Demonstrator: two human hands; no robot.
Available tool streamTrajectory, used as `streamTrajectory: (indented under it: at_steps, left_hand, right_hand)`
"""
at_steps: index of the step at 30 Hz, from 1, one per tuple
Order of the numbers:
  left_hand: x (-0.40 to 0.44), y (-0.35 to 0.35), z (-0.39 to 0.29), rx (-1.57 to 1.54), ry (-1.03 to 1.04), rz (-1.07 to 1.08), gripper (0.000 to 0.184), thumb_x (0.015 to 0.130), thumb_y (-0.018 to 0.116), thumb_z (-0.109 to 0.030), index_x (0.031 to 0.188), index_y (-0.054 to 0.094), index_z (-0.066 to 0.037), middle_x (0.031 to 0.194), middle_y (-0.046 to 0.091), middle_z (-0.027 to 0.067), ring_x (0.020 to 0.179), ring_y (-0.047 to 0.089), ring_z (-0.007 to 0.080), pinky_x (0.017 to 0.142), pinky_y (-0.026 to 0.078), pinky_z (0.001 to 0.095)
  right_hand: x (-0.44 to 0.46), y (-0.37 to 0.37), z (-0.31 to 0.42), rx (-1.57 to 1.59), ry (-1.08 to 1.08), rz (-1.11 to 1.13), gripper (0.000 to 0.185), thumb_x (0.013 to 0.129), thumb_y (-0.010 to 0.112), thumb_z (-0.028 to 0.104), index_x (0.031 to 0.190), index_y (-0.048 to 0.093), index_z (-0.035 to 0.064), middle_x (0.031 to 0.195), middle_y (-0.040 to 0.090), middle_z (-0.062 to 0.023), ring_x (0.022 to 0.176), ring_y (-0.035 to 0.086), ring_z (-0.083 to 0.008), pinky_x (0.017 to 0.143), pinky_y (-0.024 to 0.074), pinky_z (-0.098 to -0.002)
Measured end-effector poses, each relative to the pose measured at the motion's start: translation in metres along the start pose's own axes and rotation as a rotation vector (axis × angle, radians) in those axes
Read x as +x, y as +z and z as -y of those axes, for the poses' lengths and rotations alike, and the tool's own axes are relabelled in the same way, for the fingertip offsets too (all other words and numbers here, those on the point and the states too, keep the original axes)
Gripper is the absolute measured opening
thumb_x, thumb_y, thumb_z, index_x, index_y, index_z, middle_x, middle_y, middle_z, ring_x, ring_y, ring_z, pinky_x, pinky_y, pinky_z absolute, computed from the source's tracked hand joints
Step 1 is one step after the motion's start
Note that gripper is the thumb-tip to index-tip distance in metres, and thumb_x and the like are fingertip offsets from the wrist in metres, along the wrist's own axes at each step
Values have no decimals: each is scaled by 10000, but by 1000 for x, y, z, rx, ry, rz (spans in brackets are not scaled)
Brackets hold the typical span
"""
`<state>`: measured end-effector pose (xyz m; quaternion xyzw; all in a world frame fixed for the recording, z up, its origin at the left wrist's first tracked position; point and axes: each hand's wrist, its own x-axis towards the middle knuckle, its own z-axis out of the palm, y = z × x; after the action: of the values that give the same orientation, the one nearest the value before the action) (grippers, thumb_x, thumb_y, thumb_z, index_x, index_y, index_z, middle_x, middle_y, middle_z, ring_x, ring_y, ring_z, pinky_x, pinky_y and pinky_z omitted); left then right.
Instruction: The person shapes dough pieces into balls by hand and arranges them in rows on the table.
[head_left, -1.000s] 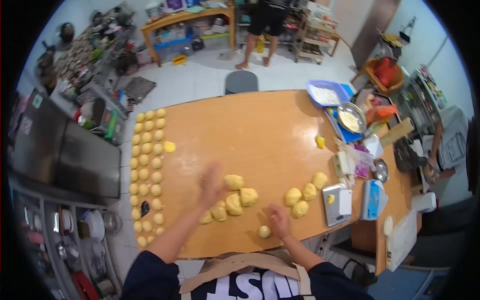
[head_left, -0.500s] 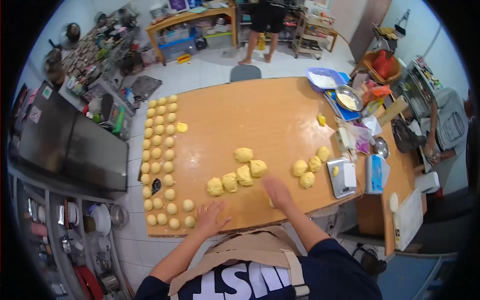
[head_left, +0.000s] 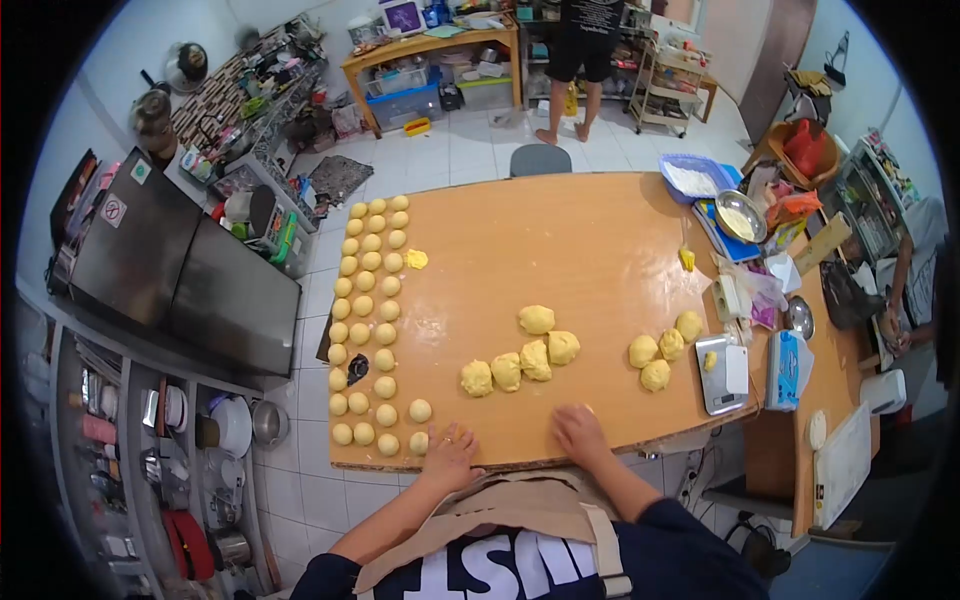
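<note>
My right hand point(head_left: 581, 436) is cupped low over the table near its front edge, with its fingers curled. A small yellow edge of dough point(head_left: 589, 408) peeks out at its fingertips; the rest is hidden under the hand. Flat on the table, my left hand point(head_left: 451, 460) has its fingers spread, close beside a smooth dough ball point(head_left: 419, 442). Ahead of both hands lie several rough yellow dough lumps point(head_left: 506, 371). Farther right is a cluster of dough lumps point(head_left: 655, 375). Rows of smooth round dough balls point(head_left: 363, 307) line the table's left side.
A scale point(head_left: 722, 380) with a small yellow piece on it stands right of the lumps, beside a blue packet point(head_left: 788, 370). Behind are a metal bowl point(head_left: 740, 216) and a purple basin point(head_left: 692, 178) of white powder. Two other people stand beyond the table point(head_left: 540, 240).
The camera view has shifted, so the table appears farther right. My right hand has drawn back toward me and curled its fingers. My left hand has come closer to the nearest dough ball.
</note>
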<state>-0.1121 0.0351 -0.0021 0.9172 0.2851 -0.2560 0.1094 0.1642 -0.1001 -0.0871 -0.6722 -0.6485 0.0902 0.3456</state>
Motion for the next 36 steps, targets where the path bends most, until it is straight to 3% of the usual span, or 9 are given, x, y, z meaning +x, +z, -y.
streamTrajectory:
  at_steps: [4,8,14,17,20,23,27,33,36]
  left_hand:
    - [-1,-1,4,-22,24,14,711,857,586,-563,1421,475,-144,1525,392,45,1464,220,319,1134,26,675]
    - [4,-2,5,10,35,20,717,852,582,-582,1413,479,-148,1526,388,50,1455,239,330,1121,27,697]
    - [8,1,7,57,65,23,736,836,593,-590,1401,480,-131,1516,392,72,1439,268,356,1107,27,718]
    - [7,-1,5,34,65,26,732,836,596,-582,1396,484,-123,1519,386,80,1442,265,356,1107,13,718]
    - [8,3,4,67,69,22,721,839,587,-585,1394,486,-137,1519,385,83,1439,271,359,1105,0,719]
    - [9,-1,5,81,69,54,709,847,569,-592,1397,485,-153,1514,395,77,1434,282,362,1098,-6,726]
    - [10,-8,11,92,76,81,705,859,548,-599,1411,473,-167,1519,398,48,1435,283,352,1087,-16,739]
    - [7,-12,13,22,82,111,712,860,557,-593,1433,455,-183,1549,357,12,1449,256,328,1102,-15,725]
    - [7,-15,9,23,66,174,711,860,558,-592,1436,454,-187,1555,348,7,1454,246,319,1109,-16,717]
  right_hand:
    - [-27,-55,-39,-41,265,129,373,738,776,202,1049,645,42,1027,598,-169,991,562,-347,882,456,-467]
    - [55,-47,-34,-173,495,-203,394,735,789,232,1056,649,52,1112,570,-174,1048,539,-350,896,442,-461]
    - [-10,-3,-9,-151,-87,40,417,773,765,227,1128,630,54,1201,580,-173,1119,531,-346,941,457,-415]
    - [-25,-50,-47,-8,198,114,397,774,759,217,1109,629,49,1129,606,-167,1063,553,-348,889,479,-418]
    - [37,-50,-42,-192,481,-176,396,756,778,202,1085,622,46,1096,630,-166,1031,594,-331,891,484,-430]
    - [65,-11,-7,-144,417,-105,392,742,785,191,1073,617,63,1076,634,-162,1023,594,-339,881,483,-434]
    - [3,-18,1,-29,-138,0,235,731,783,167,913,674,65,1025,651,-137,1009,604,-312,842,492,-429]
    - [40,-36,-42,-94,366,-78,201,732,789,157,888,700,66,990,656,-120,1016,612,-297,902,499,-421]
    - [59,-1,-4,-73,257,-206,200,730,791,159,881,704,61,986,657,-114,1016,611,-299,918,498,-414]
